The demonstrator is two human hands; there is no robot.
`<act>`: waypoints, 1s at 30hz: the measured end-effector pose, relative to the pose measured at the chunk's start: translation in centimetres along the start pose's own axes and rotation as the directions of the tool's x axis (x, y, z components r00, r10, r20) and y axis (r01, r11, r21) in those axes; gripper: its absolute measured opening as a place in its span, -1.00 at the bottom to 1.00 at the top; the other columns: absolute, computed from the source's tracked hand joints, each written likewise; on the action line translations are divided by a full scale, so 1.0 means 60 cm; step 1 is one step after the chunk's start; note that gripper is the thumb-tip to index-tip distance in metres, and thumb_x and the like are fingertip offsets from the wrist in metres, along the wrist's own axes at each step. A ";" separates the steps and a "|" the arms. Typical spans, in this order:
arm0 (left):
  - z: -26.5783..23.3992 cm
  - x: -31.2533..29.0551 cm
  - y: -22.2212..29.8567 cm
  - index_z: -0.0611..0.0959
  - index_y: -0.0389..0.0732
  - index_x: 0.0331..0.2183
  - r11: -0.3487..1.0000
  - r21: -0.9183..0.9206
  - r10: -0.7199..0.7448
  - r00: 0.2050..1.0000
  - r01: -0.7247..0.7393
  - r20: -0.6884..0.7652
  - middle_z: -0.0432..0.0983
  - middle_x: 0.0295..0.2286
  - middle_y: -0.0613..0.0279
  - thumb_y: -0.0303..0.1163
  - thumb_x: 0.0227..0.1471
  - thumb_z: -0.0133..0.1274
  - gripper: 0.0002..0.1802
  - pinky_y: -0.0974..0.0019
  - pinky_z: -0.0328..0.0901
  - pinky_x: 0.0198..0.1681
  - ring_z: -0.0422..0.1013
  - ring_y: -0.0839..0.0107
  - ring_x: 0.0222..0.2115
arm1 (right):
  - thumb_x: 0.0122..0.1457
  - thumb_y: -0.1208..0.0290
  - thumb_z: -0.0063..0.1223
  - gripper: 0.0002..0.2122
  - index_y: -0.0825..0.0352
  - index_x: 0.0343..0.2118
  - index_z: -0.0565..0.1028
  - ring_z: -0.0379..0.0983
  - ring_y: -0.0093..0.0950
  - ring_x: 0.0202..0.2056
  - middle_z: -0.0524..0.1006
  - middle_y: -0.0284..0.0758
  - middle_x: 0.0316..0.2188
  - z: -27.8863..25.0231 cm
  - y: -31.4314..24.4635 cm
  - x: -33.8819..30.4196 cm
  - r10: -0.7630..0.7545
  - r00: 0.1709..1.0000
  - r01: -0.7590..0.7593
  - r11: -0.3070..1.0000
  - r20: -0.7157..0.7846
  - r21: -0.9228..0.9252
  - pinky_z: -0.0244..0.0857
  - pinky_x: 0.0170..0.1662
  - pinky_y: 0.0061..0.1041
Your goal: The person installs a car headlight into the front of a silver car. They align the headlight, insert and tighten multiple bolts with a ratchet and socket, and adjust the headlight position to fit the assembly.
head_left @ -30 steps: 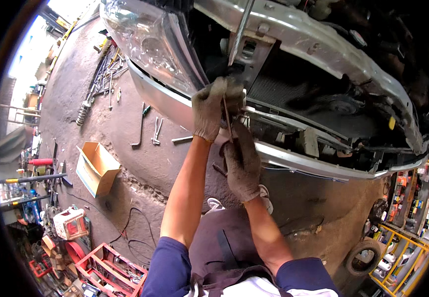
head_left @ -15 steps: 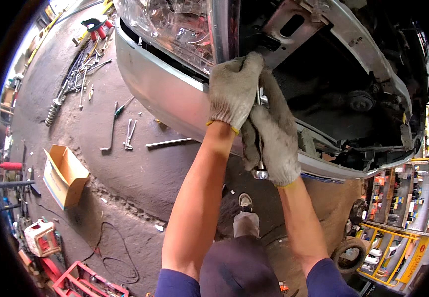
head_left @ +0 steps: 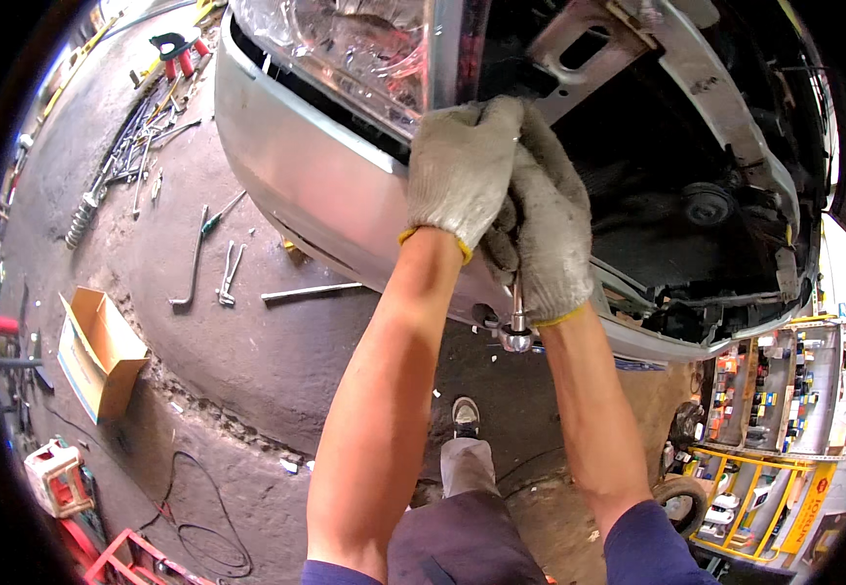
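Both my hands wear grey knitted gloves with yellow cuffs and work close together at the corner of a car's open front. My right hand (head_left: 551, 219) is wrapped around a chrome ratchet wrench (head_left: 517, 331); its round head sticks out below the glove, and the rest is mostly hidden. Just left of it, my left hand (head_left: 462, 166) is closed near the inner lower corner of the clear headlight (head_left: 345, 58). Its fingertips are out of sight, so what they hold cannot be made out. The silver bumper (head_left: 315, 175) curves beneath both hands.
A metal panel with an oval slot (head_left: 585, 47) lies beyond my hands, beside a dark cavity. On the floor at left are a steel bar (head_left: 311, 292), pliers (head_left: 231, 273), several more tools and an open cardboard box (head_left: 101, 351). Shelves (head_left: 774, 390) stand at right.
My right hand has shifted slightly upward against the left hand, and the ratchet head shows more below the glove. The whole view has moved a little. Both hands stay closed.
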State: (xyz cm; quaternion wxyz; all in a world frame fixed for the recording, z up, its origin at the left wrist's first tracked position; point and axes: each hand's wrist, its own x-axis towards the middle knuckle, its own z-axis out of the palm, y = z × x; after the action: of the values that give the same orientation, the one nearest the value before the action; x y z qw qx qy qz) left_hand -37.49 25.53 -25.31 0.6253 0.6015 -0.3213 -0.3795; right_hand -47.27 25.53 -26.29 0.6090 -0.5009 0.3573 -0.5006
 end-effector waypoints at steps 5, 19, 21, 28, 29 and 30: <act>0.016 -0.009 0.015 0.68 -0.39 -0.44 0.996 0.073 -0.044 0.993 0.052 -0.110 0.53 -0.61 -0.16 0.03 0.03 0.05 -0.43 0.12 0.36 -0.28 0.53 0.12 -0.49 | 0.27 0.54 0.02 -0.59 0.45 0.18 0.37 0.45 -0.51 -0.03 0.52 -0.24 0.03 -0.017 -0.017 0.008 0.002 0.998 0.007 0.989 -0.059 0.150 0.32 0.07 -0.54; 0.095 0.009 -0.001 0.36 -0.31 0.18 0.802 0.590 0.526 0.354 0.099 -0.774 0.32 0.05 -0.33 0.00 0.15 0.02 -0.27 -0.06 0.21 0.15 0.30 -0.24 0.05 | 0.26 0.49 0.03 -0.64 0.35 0.13 0.43 0.39 -0.68 -0.61 0.58 -0.41 -0.40 -0.085 -0.099 0.003 0.303 0.950 -0.302 0.953 0.072 -0.020 0.27 -0.60 -0.65; 0.106 0.049 -0.027 0.29 -0.32 0.21 0.781 0.617 0.581 0.251 0.099 -0.775 0.29 0.07 -0.39 0.02 0.16 -0.03 -0.24 -0.11 0.17 0.17 0.25 -0.31 0.07 | 0.25 0.49 0.03 -0.63 0.38 0.12 0.44 0.40 -0.70 -0.57 0.58 -0.44 -0.41 -0.109 -0.074 0.032 0.159 0.979 -0.147 0.984 0.128 -0.101 0.29 -0.53 -0.65; 0.091 0.070 -0.066 0.28 -0.46 0.18 0.640 0.768 0.757 0.153 0.015 -0.635 0.28 0.07 -0.43 -0.03 0.16 -0.01 -0.22 -0.13 0.16 0.18 0.25 -0.31 0.08 | 0.24 0.48 0.03 -0.71 0.34 0.01 0.50 0.34 -0.73 -0.61 0.50 -0.48 -0.46 -0.080 -0.117 0.041 0.294 0.944 -0.286 0.955 0.151 -0.074 0.23 -0.60 -0.70; 0.087 0.072 -0.067 0.28 -0.46 0.17 0.630 0.776 0.767 0.142 0.019 -0.626 0.28 0.07 -0.44 -0.06 0.14 0.01 -0.23 -0.13 0.16 0.18 0.25 -0.31 0.08 | 0.24 0.48 0.03 -0.73 0.32 -0.01 0.51 0.33 -0.73 -0.63 0.49 -0.49 -0.48 -0.079 -0.116 0.046 0.311 0.935 -0.304 0.950 0.170 -0.069 0.22 -0.63 -0.69; 0.090 0.074 -0.070 0.28 -0.46 0.17 0.626 0.779 0.771 0.131 0.017 -0.623 0.28 0.07 -0.44 -0.08 0.13 0.03 -0.23 -0.13 0.16 0.18 0.25 -0.32 0.08 | 0.24 0.47 0.03 -0.75 0.25 -0.03 0.51 0.32 -0.71 -0.68 0.46 -0.48 -0.55 -0.074 -0.105 0.055 0.281 0.947 -0.277 0.960 0.158 -0.049 0.18 -0.69 -0.67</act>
State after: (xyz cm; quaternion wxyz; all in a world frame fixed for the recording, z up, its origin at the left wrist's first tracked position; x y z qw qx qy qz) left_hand -40.27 18.99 -29.35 0.5218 0.7497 -0.1367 0.3834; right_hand -52.21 21.22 -21.04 0.6944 -0.4923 0.3800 -0.3620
